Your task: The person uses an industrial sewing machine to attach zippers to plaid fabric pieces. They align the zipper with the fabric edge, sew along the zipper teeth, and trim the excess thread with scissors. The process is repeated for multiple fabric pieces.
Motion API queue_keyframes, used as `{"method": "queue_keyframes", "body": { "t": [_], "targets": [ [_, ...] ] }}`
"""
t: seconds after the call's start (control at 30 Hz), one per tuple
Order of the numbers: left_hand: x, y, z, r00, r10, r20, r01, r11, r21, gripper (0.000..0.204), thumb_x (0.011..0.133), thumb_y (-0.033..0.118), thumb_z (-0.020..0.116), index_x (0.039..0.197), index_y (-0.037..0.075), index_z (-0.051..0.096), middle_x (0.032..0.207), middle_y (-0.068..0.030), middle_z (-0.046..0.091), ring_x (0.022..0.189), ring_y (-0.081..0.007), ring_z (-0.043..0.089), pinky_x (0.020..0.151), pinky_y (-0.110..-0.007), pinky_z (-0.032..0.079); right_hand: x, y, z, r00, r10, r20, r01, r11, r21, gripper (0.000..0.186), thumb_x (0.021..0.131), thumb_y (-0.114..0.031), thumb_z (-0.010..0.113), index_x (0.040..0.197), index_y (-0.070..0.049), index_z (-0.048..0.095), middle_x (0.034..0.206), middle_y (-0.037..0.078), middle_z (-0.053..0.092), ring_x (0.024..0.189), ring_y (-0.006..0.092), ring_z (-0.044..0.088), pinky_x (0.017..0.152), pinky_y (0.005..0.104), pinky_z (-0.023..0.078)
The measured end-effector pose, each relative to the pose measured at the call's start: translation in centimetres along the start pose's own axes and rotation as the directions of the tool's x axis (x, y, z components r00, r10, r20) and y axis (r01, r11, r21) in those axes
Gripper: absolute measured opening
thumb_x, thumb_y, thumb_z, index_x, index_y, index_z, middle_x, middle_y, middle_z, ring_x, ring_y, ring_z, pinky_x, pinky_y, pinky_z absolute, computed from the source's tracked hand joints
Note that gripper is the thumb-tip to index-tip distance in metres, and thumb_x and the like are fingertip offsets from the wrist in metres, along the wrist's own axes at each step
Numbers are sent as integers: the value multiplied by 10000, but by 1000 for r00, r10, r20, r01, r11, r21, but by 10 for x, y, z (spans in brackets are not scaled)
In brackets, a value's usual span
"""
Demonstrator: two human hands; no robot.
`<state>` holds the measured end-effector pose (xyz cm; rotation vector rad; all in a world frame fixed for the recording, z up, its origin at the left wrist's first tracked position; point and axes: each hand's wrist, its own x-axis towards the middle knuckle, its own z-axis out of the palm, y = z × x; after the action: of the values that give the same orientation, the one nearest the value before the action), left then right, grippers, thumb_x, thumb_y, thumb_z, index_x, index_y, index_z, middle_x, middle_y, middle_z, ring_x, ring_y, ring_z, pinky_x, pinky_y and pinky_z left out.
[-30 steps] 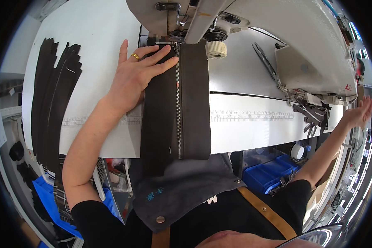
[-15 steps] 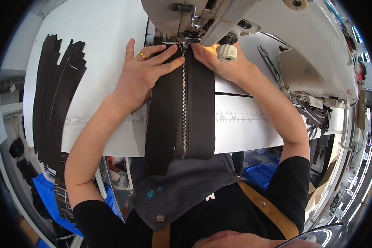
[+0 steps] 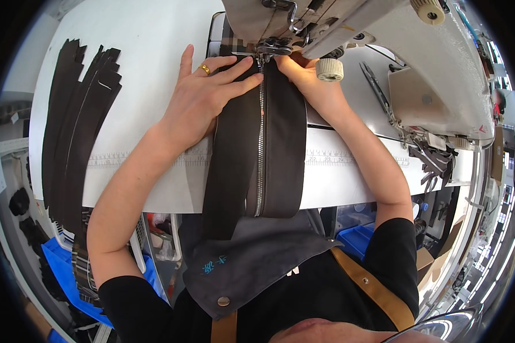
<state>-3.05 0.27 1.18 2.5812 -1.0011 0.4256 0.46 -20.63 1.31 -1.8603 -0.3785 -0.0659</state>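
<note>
A dark fabric piece with a silver metal zipper [image 3: 261, 143] lies lengthwise under the presser foot [image 3: 263, 56] of a white sewing machine [image 3: 440, 63]. Its near end drapes over the table's front edge. My left hand [image 3: 203, 94], with a gold ring, rests on the fabric left of the zipper, fingers spread, fingertips close to the teeth by the foot. On the other side, my right hand [image 3: 312, 83] has its thumb on the fabric beside the foot. Its remaining fingers look curled at the cloth and are partly hidden by the machine head and the cream knob [image 3: 329, 70].
Dark fabric strips [image 3: 77, 131] lie in a pile at the table's left. Tweezers [image 3: 373, 83] and dark scraps [image 3: 432, 163] are by the machine base at right. A printed ruler [image 3: 326, 157] crosses the white table. Blue bins [image 3: 68, 274] stand below the tabletop.
The view has shifted slightly, so the machine and fabric appear further right. My right forearm and elbow have drawn inward. Both hands keep their places beside the presser foot.
</note>
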Motion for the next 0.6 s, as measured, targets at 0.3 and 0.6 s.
{"method": "queue_keyframes", "body": {
  "t": [0.3, 0.6],
  "targets": [
    [-1, -2, 4, 1000, 0, -1, 0, 1000, 31, 433, 781, 266, 673, 1208, 219, 623, 1279, -29, 577, 1173, -238, 513, 1083, -597, 129, 8, -15, -30, 847, 333, 414, -430, 888, 164, 298, 918, -320, 553, 971, -42, 646, 824, 24, 623, 697, 67, 556, 675, 241, 483],
    [-2, -1, 3, 1000, -16, 4, 16, 999, 34, 415, 785, 258, 665, 1197, 229, 630, 1279, -21, 578, 1172, -227, 515, 1090, -597, 110, -3, -22, -22, 961, 228, 154, -195, 960, -201, 247, 864, -253, 669, 974, -32, 673, 790, 29, 653, 662, 71, 564, 639, 220, 473]
  ]
}}
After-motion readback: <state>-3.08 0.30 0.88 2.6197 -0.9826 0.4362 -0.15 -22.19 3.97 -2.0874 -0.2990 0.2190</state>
